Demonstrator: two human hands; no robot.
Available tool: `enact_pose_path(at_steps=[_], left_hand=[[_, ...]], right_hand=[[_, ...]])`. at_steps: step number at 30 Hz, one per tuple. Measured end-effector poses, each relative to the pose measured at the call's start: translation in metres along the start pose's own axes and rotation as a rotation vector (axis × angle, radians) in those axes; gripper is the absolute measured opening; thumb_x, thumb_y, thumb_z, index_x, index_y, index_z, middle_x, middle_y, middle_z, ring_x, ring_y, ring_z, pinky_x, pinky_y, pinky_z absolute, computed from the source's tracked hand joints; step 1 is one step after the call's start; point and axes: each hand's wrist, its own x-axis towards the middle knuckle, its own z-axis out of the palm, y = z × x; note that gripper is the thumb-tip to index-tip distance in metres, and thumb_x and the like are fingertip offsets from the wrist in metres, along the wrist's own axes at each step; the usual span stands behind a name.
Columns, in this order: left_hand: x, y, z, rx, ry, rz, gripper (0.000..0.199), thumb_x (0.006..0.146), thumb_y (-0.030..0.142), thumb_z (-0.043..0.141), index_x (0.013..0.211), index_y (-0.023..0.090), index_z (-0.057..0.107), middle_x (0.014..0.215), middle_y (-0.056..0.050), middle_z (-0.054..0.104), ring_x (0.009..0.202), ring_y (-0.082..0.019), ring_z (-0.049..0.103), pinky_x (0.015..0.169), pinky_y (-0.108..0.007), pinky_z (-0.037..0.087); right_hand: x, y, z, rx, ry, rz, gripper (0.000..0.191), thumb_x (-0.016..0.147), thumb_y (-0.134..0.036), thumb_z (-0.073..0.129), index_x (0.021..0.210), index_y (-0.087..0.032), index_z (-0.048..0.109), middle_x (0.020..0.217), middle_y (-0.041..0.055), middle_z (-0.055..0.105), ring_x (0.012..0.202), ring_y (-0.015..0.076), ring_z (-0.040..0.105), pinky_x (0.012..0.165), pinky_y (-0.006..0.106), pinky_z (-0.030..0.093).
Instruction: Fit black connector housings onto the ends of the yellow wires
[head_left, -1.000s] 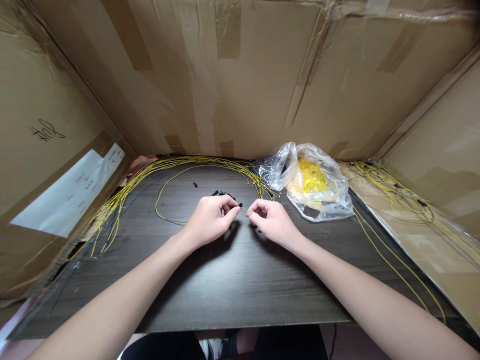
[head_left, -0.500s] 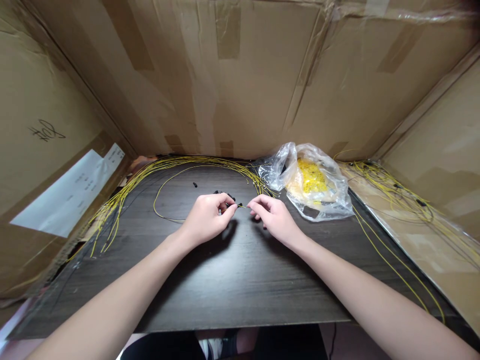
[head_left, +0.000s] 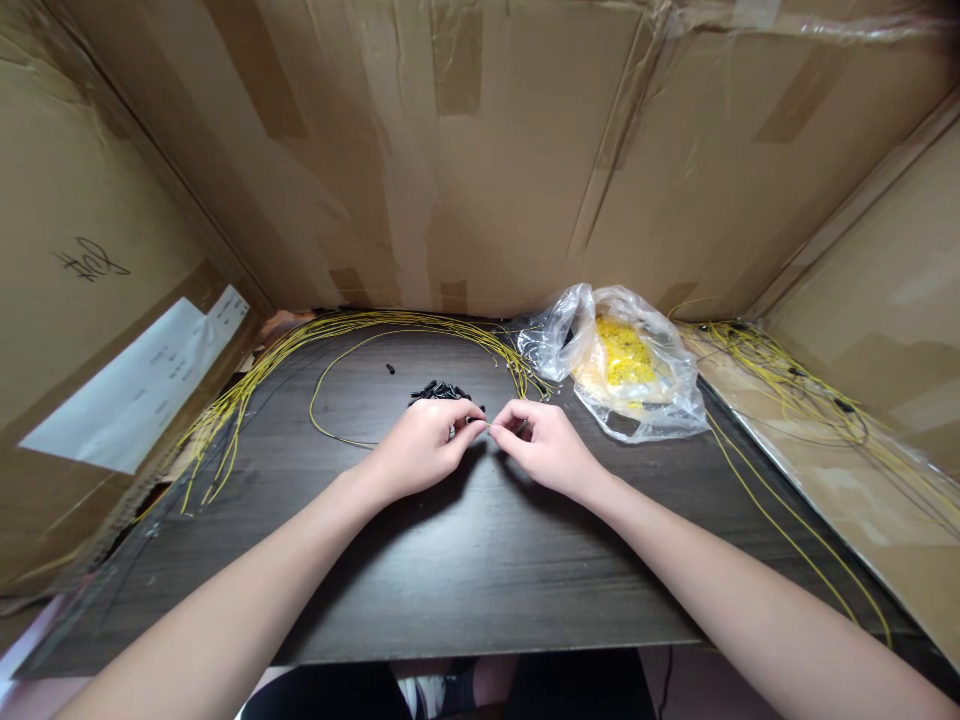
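Observation:
A single yellow wire (head_left: 313,400) loops across the dark table and runs in under my left hand (head_left: 431,437). My left thumb and index finger are pinched together on it. My right hand (head_left: 541,437) faces it, thumb and index closed on the short bit of wire between the fingertips, which almost meet. Any small black piece at the pinch is mostly hidden by the fingers. Just behind my left hand lies a heap of small black sleeve-like pieces (head_left: 439,389), its near side covered by the hand.
One black piece (head_left: 390,369) lies apart, farther back. A bundle of yellow wires (head_left: 360,322) arcs along the back and left. A clear plastic bag (head_left: 667,400) with small yellow parts stands back right. More wires (head_left: 795,385) lie at right. Cardboard walls (head_left: 465,200) enclose the table.
Both hands have come closer together and slightly nearer to me, so less wire shows between them. More of the black heap is now visible behind my left hand.

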Motion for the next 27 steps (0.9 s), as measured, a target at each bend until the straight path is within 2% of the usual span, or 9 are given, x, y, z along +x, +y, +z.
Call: enact_pose_path(at_steps=[3,8,11,13,16,18,20,23,27], left_hand=[[0.001,-0.002,0.0,0.005,0.01,-0.018,0.018,0.092,0.024,0.053,0.093,0.018,0.069,0.085,-0.004,0.073,0.075,-0.016,0.065,0.067,-0.026,0.044],[0.003,-0.011,-0.005,0.072,0.057,-0.123,0.018,0.091,0.027,0.054,0.09,0.019,0.07,0.083,-0.004,0.073,0.07,-0.017,0.064,0.062,-0.027,0.042],[0.003,-0.017,-0.008,0.112,0.043,-0.128,0.019,0.092,0.028,0.053,0.089,0.02,0.071,0.085,-0.005,0.073,0.072,-0.018,0.064,0.062,-0.027,0.042],[0.002,-0.018,-0.009,0.123,0.023,-0.105,0.02,0.092,0.028,0.052,0.091,0.021,0.071,0.087,-0.006,0.072,0.076,-0.019,0.065,0.065,-0.027,0.043],[0.002,-0.017,-0.009,0.109,-0.02,-0.051,0.02,0.092,0.026,0.052,0.092,0.02,0.071,0.09,-0.007,0.072,0.08,-0.02,0.065,0.069,-0.028,0.045],[0.001,-0.014,-0.009,0.096,-0.055,-0.006,0.021,0.093,0.024,0.051,0.092,0.019,0.071,0.091,-0.007,0.071,0.081,-0.019,0.064,0.071,-0.029,0.045],[0.0,-0.01,-0.008,0.092,-0.079,0.035,0.021,0.094,0.023,0.049,0.094,0.019,0.07,0.091,-0.007,0.071,0.082,-0.019,0.064,0.073,-0.029,0.045],[-0.002,-0.006,-0.006,0.098,-0.112,0.072,0.022,0.095,0.022,0.047,0.096,0.019,0.069,0.091,-0.007,0.069,0.083,-0.019,0.063,0.076,-0.03,0.045],[-0.003,-0.004,-0.003,0.101,-0.133,0.093,0.023,0.095,0.021,0.046,0.096,0.019,0.069,0.089,-0.007,0.068,0.082,-0.019,0.062,0.075,-0.029,0.045]], right_hand=[[0.0,-0.001,-0.001,0.005,0.001,0.04,0.011,0.078,-0.019,0.057,0.068,-0.018,0.06,0.066,-0.0004,0.062,0.061,0.0132,0.054,0.058,0.024,0.04],[0.0,-0.002,-0.002,0.024,0.085,0.056,0.012,0.075,-0.017,0.055,0.063,-0.018,0.055,0.062,-0.0012,0.057,0.06,0.0129,0.051,0.058,0.025,0.039],[0.0,-0.001,-0.004,0.042,0.091,0.055,0.013,0.074,-0.018,0.056,0.061,-0.018,0.054,0.061,-0.0009,0.057,0.06,0.013,0.05,0.058,0.025,0.039],[0.001,0.001,-0.007,0.112,0.05,0.07,0.018,0.079,-0.024,0.055,0.063,-0.018,0.058,0.063,0.0006,0.058,0.062,0.0138,0.053,0.058,0.025,0.039],[0.004,0.005,-0.01,0.322,-0.007,0.164,0.041,0.092,-0.044,0.042,0.073,-0.016,0.065,0.067,0.0047,0.062,0.063,0.015,0.057,0.05,0.024,0.037],[0.005,0.007,-0.01,0.385,-0.014,0.207,0.05,0.093,-0.053,0.038,0.077,-0.016,0.067,0.069,0.006,0.063,0.062,0.0149,0.057,0.047,0.024,0.036],[0.006,0.008,-0.01,0.307,-0.03,0.185,0.042,0.09,-0.05,0.048,0.075,-0.016,0.067,0.067,0.0046,0.063,0.061,0.0141,0.056,0.05,0.024,0.038],[0.005,0.007,-0.007,0.117,-0.092,0.112,0.025,0.083,-0.037,0.061,0.071,-0.016,0.065,0.065,0.0018,0.063,0.061,0.0129,0.055,0.058,0.025,0.041],[0.003,0.006,-0.003,0.056,-0.146,0.055,0.016,0.082,-0.027,0.059,0.073,-0.017,0.066,0.068,0.0009,0.065,0.061,0.0122,0.054,0.059,0.024,0.041]])
